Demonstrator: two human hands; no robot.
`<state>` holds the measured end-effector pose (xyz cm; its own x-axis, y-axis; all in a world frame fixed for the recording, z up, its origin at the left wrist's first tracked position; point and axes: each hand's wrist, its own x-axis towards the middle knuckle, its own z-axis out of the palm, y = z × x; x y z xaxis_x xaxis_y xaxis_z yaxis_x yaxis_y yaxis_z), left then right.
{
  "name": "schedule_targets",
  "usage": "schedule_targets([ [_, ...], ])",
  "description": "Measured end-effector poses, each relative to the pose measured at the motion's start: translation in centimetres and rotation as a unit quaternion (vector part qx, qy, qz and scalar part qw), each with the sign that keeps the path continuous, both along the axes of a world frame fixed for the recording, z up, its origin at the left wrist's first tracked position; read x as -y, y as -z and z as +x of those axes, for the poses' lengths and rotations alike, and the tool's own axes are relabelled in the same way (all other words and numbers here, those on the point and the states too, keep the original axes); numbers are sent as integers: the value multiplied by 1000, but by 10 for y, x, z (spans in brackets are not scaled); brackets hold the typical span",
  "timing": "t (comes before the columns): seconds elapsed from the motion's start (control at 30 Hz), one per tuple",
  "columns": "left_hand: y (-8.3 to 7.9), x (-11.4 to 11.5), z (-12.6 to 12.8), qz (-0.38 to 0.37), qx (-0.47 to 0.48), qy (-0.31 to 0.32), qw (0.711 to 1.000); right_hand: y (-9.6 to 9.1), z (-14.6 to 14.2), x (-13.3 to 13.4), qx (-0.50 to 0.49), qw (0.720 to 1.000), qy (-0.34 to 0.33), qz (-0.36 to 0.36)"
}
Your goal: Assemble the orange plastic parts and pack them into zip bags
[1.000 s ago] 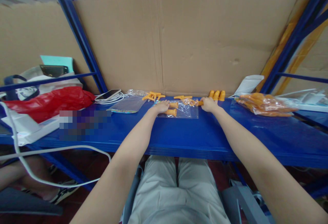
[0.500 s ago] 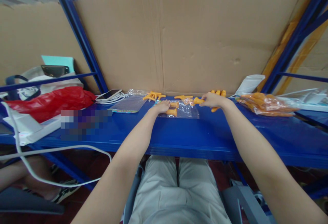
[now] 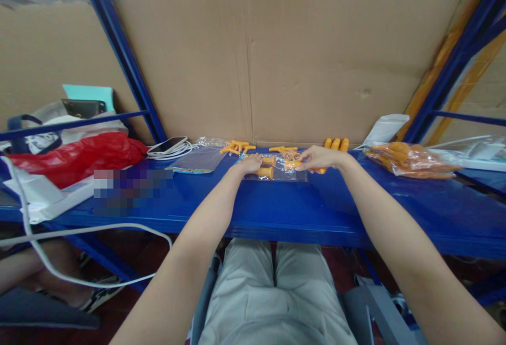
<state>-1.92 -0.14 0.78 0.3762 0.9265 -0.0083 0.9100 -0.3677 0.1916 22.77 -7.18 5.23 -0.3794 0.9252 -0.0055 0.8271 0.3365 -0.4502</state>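
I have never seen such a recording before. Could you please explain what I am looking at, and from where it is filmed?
There is no machine here: these are a person's own bare hands. The camera is worn on the head, looking forward and down.

On the blue table lies a clear plastic bag. The left hand rests at its left end, beside two orange pieces. The right hand holds another orange piece; whether its end is inside the bag or above it, I cannot tell.

Farther right is a bag full of orange parts; on the left are a smartphone and some red plastic.
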Motion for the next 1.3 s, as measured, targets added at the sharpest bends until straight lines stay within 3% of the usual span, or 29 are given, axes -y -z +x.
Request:
schedule_targets([
  [0.17,-4,5,1,-9,-21,8,1000,13,-8,-15,-15,998,22,59],
  [0.43,-2,4,-2,-11,85,11,996,15,-22,-12,2,982,68,178],
  [0.63,-2,6,2,39,139,-18,989,19,-27,-12,57,965,83,242],
  [0.83,-4,12,6,81,121,-1,989,16,-37,-3,176,952,117,220],
  [1.03,-2,14,10,99,123,26,987,20,-42,-2,192,947,153,207],
  [1.3,0,11,11,94,131,22,987,15,-47,3,216,942,145,211],
])
